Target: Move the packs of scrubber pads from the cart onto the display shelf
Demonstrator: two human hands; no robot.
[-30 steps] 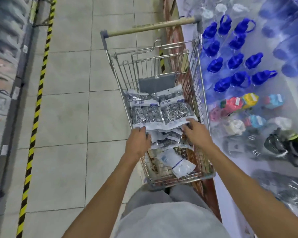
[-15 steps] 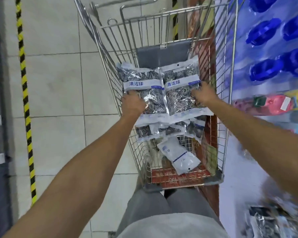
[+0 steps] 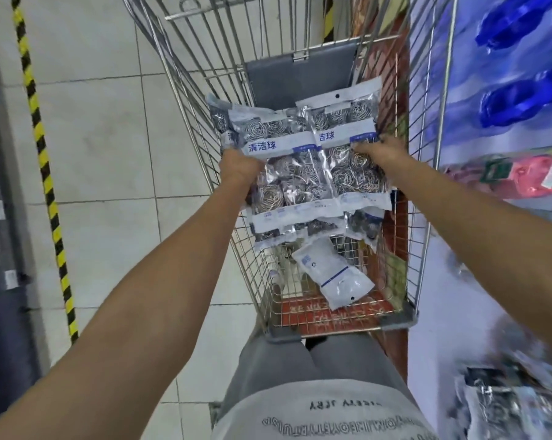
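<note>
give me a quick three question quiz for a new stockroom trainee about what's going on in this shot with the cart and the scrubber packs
1. True or false: both hands are on the stack of scrubber packs in the cart.
2. Which hand is on the pack edge nearer the shelf of blue items? A) left hand B) right hand C) neither
3. Fill in: one white pack lies apart from the stack, on the cart's ____.

Key
1. True: the left hand grips the stack's left edge and the right hand its right edge.
2. B
3. Floor, nearer the person.
</note>
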